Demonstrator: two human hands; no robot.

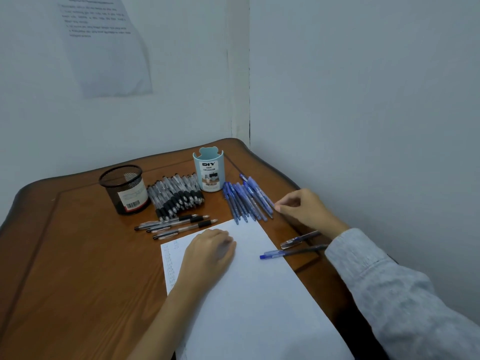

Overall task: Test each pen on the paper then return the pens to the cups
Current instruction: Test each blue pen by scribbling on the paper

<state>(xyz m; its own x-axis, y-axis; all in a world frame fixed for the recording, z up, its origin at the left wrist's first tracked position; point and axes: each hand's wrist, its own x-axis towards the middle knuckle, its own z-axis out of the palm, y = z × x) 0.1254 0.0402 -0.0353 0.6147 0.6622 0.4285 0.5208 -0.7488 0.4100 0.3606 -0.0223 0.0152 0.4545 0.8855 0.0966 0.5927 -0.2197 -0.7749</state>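
Wooden table point(78, 255) in a pale-walled corner; left hand point(210, 250) lies flat, fingers relaxed, pinning the paper point(259, 294); right hand point(304, 209), at two o'clock of the sheet, pinches the near end of the outermost blue pen point(255, 189), fanned at five o'clock of the blue cup point(209, 170); lift it clear without dragging its neighbours, then scribble beside the marks point(170, 266) at nine o'clock.

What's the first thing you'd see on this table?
Lots of pens: a black pile between the mesh cup and the blue cup, and a blue row right of the blue cup. The left hand rests on the paper in front, while the right hand reaches the blue row.
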